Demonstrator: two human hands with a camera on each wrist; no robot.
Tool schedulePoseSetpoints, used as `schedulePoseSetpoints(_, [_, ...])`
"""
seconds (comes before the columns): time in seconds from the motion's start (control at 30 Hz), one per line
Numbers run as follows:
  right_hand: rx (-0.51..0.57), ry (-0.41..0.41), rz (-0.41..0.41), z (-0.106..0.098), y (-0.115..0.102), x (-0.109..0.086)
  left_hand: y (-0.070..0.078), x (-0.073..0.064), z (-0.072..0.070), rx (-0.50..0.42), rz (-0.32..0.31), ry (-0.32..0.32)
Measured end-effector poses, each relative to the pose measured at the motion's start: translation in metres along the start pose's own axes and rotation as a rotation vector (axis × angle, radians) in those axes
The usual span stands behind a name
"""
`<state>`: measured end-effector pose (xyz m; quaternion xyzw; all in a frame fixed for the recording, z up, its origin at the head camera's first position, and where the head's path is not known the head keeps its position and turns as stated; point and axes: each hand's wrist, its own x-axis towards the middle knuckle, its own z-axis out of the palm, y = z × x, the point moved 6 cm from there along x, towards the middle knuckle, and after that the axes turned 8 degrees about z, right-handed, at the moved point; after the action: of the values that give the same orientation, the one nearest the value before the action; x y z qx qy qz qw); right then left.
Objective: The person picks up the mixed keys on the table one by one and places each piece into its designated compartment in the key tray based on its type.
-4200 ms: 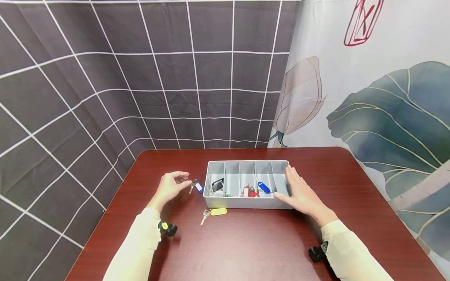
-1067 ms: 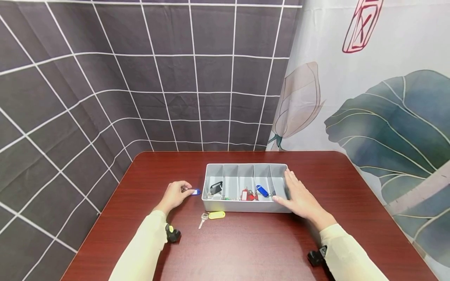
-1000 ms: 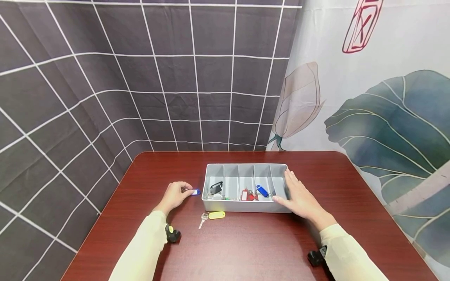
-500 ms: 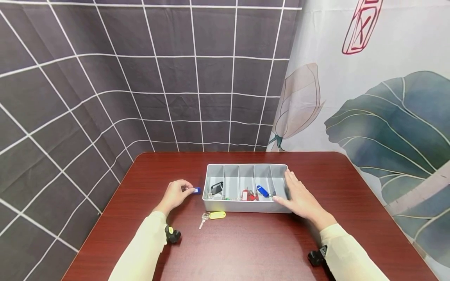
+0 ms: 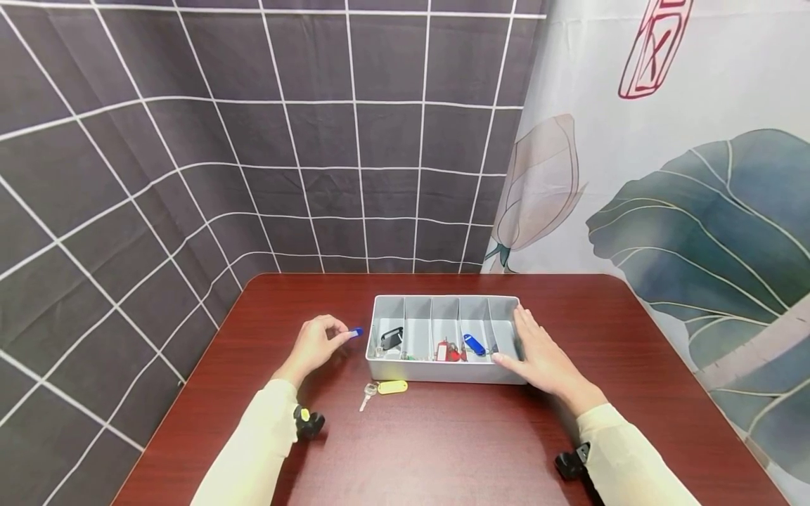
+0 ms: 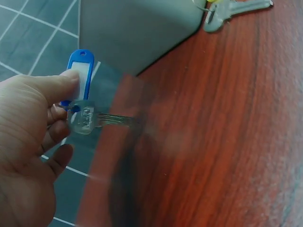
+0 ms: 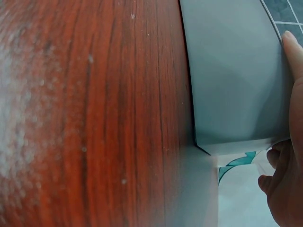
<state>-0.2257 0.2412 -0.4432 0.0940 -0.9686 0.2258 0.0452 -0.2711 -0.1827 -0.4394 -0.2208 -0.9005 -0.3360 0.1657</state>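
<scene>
My left hand (image 5: 312, 346) pinches a blue key tag (image 6: 83, 59) with a white label between thumb and fingers, held above the table left of the grey tray (image 5: 436, 371). From the tag hangs a metal key (image 6: 84, 118), seen in the left wrist view. My right hand (image 5: 545, 355) lies against the tray's right end, fingers straight along the side and thumb at the front rim. In the tray's compartments are a black key fob (image 5: 391, 339), red key tags (image 5: 442, 351) and another blue key tag (image 5: 474, 344). Something green is mostly hidden behind the front wall.
A yellow key tag (image 5: 392, 387) with a key (image 5: 368, 396) lies on the red-brown table (image 5: 418, 443) just in front of the tray's left corner. A dark gridded curtain (image 5: 380, 140) hangs behind, and a flower-printed white one (image 5: 633, 176) at the right.
The blue tag and its key lay on the table left of the tray; my left hand has taken hold of the tag and raised it. My right hand stays on the tray.
</scene>
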Motion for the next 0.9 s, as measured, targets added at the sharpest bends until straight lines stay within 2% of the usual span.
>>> schedulePoseSetpoints(0.2, [0.001,-0.003,0.000,0.001,0.001,0.000,0.007,0.002,-0.006,0.003,0.021,-0.001])
schedulePoseSetpoints(0.53, [0.009,-0.002,0.001,0.000,0.000,0.000,0.027,0.007,-0.019,-0.016,0.056,0.005])
schedulePoseSetpoints(0.7, [0.007,0.002,-0.005,0.000,0.000,0.000,0.036,0.012,-0.023,-0.021,0.063,-0.015])
schedulePoseSetpoints(0.9, [0.009,0.004,-0.009,0.001,0.001,0.001,0.051,0.019,-0.028,-0.004,0.113,-0.018])
